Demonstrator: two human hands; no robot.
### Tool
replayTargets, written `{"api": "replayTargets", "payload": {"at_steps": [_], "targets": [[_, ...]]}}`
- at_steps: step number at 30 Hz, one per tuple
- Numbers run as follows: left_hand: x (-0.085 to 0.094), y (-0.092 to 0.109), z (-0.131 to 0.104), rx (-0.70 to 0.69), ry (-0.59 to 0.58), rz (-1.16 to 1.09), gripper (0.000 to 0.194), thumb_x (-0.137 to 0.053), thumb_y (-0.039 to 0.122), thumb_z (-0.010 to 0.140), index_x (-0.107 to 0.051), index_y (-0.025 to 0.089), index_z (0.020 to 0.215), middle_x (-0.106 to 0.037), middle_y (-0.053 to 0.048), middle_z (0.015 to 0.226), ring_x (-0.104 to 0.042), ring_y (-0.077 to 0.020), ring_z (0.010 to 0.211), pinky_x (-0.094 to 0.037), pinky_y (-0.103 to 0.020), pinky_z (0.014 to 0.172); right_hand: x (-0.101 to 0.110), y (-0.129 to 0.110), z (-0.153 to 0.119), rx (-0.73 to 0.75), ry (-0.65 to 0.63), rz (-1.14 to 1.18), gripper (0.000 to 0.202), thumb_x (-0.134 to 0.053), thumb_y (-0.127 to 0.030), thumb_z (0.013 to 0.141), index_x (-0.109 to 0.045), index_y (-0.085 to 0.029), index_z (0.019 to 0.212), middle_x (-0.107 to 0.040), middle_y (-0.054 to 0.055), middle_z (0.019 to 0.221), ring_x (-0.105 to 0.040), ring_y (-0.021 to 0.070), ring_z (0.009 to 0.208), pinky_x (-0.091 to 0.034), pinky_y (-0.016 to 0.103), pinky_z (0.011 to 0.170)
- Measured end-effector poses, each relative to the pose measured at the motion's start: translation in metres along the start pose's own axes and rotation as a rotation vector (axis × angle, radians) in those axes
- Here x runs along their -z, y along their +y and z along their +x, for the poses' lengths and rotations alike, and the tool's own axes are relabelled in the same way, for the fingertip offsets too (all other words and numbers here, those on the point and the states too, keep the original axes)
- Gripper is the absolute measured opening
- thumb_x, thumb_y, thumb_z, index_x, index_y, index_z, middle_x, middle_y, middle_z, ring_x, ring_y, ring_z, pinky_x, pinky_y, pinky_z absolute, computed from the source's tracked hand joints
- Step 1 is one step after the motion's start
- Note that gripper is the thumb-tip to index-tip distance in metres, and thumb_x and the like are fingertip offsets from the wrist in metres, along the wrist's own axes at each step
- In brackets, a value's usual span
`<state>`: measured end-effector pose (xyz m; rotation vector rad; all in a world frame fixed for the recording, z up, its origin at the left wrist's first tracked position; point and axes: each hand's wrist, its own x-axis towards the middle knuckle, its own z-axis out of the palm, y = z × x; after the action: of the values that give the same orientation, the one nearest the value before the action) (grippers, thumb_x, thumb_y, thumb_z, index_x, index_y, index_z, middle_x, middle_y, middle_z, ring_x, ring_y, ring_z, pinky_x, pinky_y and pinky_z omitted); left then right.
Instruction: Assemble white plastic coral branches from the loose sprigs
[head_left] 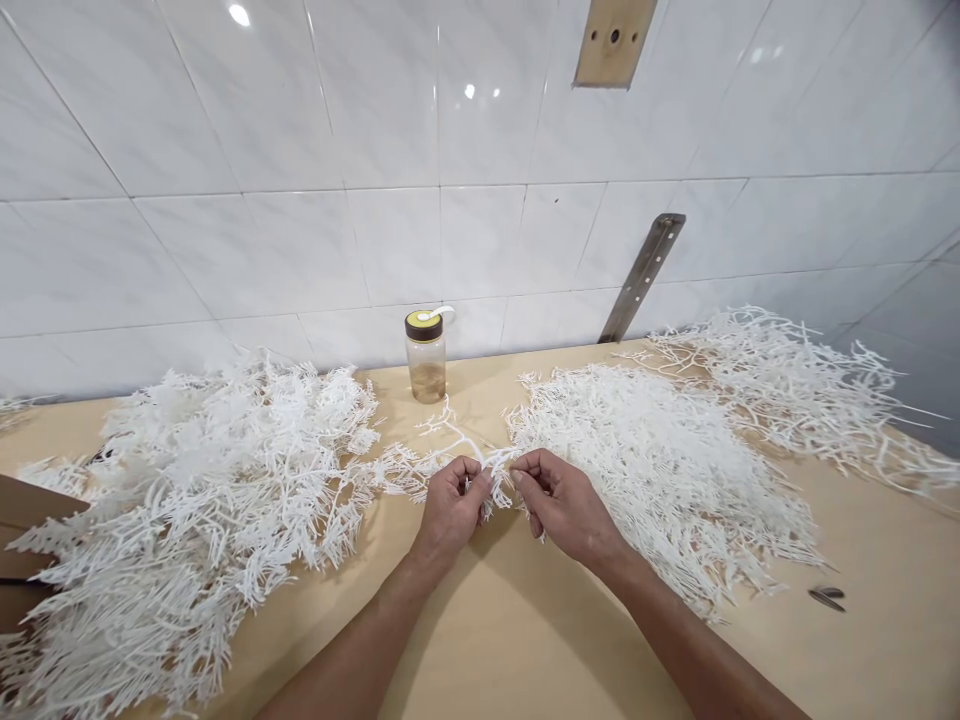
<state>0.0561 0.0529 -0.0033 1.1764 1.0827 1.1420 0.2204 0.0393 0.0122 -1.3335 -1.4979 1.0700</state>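
A white, branching, coral-like plastic sprig (466,440) is held up between my hands over the middle of the table. My left hand (455,500) pinches it with thumb and forefinger. My right hand (561,500) is closed in a pinch at the sprig's right side; the fingertips meet its fine twigs. A large heap of white feathery sprigs (217,480) lies to the left of my hands. Close on the right is a second, flatter heap of white sprigs (660,460). Where the sprig's twigs end against the loose branches behind is hard to make out.
A clear bottle with a yellow-green and black lid (426,355) stands at the back. More white branches (802,380) lie at the far right. Small dark pieces (827,597) rest near the right edge. A brown box (34,520) is at left. A metal bracket (643,278) leans along the tiled wall.
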Motion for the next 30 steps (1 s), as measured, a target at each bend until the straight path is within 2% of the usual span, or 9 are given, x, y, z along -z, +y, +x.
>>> {"api": "replayTargets", "payload": {"at_steps": [4, 6, 14, 23, 30], "targets": [[0.0, -0.003, 0.001, -0.022, 0.004, 0.055, 0.036, -0.069, 0.051, 0.077, -0.054, 0.019, 0.069, -0.044, 0.007, 0.046, -0.036, -0.0075, 0.04, -0.029, -0.021, 0.043, 0.002, -0.002, 0.0, -0.019, -0.118, 0.029, 0.025, -0.054, -0.042, 0.092, -0.062, -0.019, 0.098, -0.056, -0.005, 0.066, -0.049, 0.0082, 0.04, -0.045, 0.023, 0.042], [0.001, -0.004, 0.002, -0.04, 0.006, 0.08, 0.035, -0.068, 0.051, 0.079, -0.054, 0.019, 0.069, -0.043, 0.007, 0.047, -0.036, -0.0077, 0.041, -0.028, -0.021, 0.044, 0.003, -0.004, 0.0, -0.015, -0.137, 0.02, 0.027, -0.054, -0.044, 0.091, -0.063, -0.019, 0.096, -0.055, -0.005, 0.066, -0.05, 0.0084, 0.043, -0.046, 0.023, 0.042], [0.001, -0.002, 0.0, -0.072, -0.021, 0.123, 0.034, -0.068, 0.048, 0.08, -0.055, 0.018, 0.069, -0.045, 0.006, 0.052, -0.036, -0.0073, 0.046, -0.028, -0.021, 0.046, 0.002, -0.006, 0.002, -0.045, -0.004, -0.089, 0.021, -0.057, -0.04, 0.087, -0.062, -0.02, 0.083, -0.06, -0.002, 0.07, -0.053, 0.0095, 0.045, -0.047, 0.023, 0.042], [0.0, 0.006, -0.001, -0.034, -0.051, 0.033, 0.038, -0.067, 0.052, 0.08, -0.057, 0.017, 0.067, -0.046, 0.005, 0.049, -0.041, -0.0073, 0.041, -0.032, -0.02, 0.042, 0.001, -0.002, 0.0, 0.053, 0.017, -0.159, 0.016, -0.054, -0.033, 0.089, -0.062, -0.021, 0.083, -0.063, -0.002, 0.071, -0.054, 0.0104, 0.048, -0.046, 0.022, 0.043], [-0.001, 0.003, 0.001, 0.016, -0.028, 0.01, 0.038, -0.067, 0.053, 0.078, -0.057, 0.018, 0.069, -0.044, 0.007, 0.046, -0.038, -0.0069, 0.038, -0.03, -0.019, 0.039, 0.001, -0.003, 0.0, 0.012, 0.005, -0.147, 0.015, -0.051, -0.03, 0.09, -0.06, -0.021, 0.083, -0.06, -0.003, 0.069, -0.055, 0.0092, 0.044, -0.047, 0.023, 0.045]]}}
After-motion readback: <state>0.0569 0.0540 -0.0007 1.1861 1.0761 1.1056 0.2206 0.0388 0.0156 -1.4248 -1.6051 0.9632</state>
